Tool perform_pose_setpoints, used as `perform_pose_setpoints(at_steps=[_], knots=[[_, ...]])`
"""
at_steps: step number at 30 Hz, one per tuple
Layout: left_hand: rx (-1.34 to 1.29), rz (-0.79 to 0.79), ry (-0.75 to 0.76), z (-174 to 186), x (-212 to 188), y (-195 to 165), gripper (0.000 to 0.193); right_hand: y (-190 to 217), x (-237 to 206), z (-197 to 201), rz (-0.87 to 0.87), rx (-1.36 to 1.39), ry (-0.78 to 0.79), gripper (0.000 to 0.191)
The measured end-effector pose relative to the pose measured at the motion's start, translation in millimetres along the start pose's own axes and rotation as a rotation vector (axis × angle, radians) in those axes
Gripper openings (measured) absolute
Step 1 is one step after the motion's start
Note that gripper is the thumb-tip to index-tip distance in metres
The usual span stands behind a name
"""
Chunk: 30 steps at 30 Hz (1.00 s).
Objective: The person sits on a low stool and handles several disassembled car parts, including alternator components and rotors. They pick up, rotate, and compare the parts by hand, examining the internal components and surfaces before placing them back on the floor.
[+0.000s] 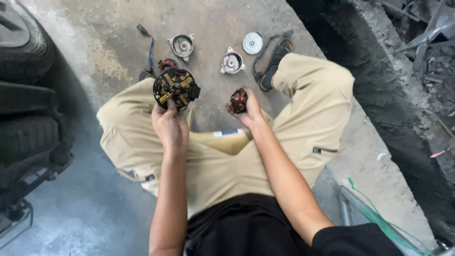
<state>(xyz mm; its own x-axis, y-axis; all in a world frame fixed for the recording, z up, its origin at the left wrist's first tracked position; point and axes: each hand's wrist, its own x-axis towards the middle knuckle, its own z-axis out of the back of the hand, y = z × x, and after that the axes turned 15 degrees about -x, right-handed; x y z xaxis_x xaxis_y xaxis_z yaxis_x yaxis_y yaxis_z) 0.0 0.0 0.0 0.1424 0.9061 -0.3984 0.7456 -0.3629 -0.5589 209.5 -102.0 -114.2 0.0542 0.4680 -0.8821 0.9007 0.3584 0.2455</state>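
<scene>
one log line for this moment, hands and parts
left hand: holds round brush plate | right hand: holds small rotor | floor: two end caps, disc

Dark reddish part [238, 101] largely enclosed by the right hand [247, 112], its form indistinct; lower rim of the round black brush plate [174, 87] covered by the left hand [169, 125]; tyres [23, 57] cut by the left edge; debris [426, 42] at upper right too dark to identify; green cord [379, 219] runs off the bottom edge.
</scene>
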Motion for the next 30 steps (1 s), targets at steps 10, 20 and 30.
perform_pose_setpoints(at_steps=[10,20,30], knots=[[0.055,0.160,-0.195,-32,76,12,0.016,123,74,-11,0.222,-0.399,-0.220,0.037],[0.280,0.223,-0.483,-39,37,18,0.022,164,160,29,0.436,-1.692,-0.778,0.087],[0.206,0.256,-0.528,-38,25,9,0.031,153,206,58,0.599,-1.833,-0.823,0.089]])
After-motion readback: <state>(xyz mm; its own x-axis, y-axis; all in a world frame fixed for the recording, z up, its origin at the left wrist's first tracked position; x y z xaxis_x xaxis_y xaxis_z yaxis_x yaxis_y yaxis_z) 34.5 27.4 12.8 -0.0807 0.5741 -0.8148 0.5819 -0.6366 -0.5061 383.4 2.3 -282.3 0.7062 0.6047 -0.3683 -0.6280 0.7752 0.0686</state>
